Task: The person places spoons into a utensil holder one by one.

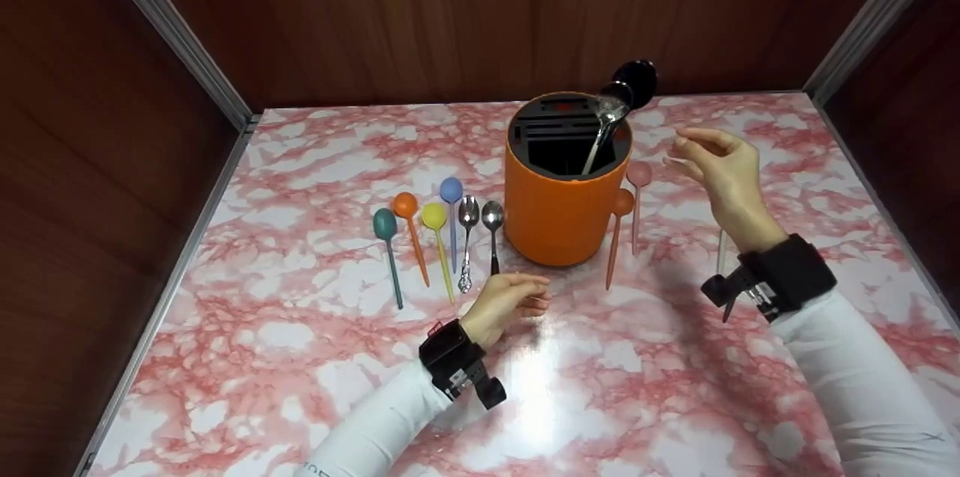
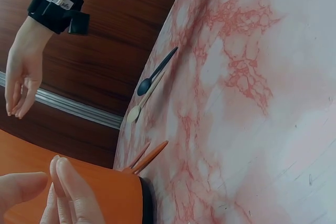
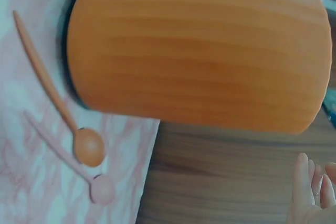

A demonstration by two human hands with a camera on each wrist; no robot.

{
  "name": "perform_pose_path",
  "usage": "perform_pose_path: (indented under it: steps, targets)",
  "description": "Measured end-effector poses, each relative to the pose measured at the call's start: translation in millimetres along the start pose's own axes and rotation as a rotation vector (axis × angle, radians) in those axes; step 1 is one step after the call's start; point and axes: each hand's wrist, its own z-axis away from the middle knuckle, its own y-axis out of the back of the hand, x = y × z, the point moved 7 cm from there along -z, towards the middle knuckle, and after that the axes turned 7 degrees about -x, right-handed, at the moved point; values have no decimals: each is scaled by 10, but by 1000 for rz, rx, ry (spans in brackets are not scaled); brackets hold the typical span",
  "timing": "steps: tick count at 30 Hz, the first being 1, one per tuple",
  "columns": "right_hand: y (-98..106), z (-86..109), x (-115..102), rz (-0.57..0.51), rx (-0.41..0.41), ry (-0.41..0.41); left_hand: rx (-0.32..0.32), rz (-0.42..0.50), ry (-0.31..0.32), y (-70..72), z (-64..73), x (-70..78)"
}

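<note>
An orange utensil holder (image 1: pixel 559 218) with a black slotted top stands toward the back of the table. A metal spoon (image 1: pixel 612 111) and black spoons (image 1: pixel 637 79) lean out of its right side, bowls up. My right hand (image 1: pixel 724 173) is raised to the right of the holder, fingers loosely bent with nothing between them. Low in front of the holder is my left hand (image 1: pixel 504 308), close to the black handle of a small metal spoon (image 1: pixel 493 216). In the left wrist view its thumb (image 2: pixel 23 186) and fingers are apart and hold nothing.
Left of the holder lie green (image 1: pixel 385 224), orange (image 1: pixel 406 205), yellow (image 1: pixel 433 216) and blue (image 1: pixel 451 190) spoons, plus an ornate metal spoon (image 1: pixel 469 211). Right of it are terracotta (image 1: pixel 622 202) and pink (image 1: pixel 639 174) spoons. Cream (image 2: pixel 134 113) and dark (image 2: pixel 145 86) spoons lie farther right.
</note>
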Motion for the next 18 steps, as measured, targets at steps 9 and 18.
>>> perform_pose_path:
  steps: [9,18]
  targets:
    - [290,11,116,62,-47,-78,24,-6,36,19,5,-38]
    - [688,28,238,129,-29,-147,17,-58,-11,19,3,-54]
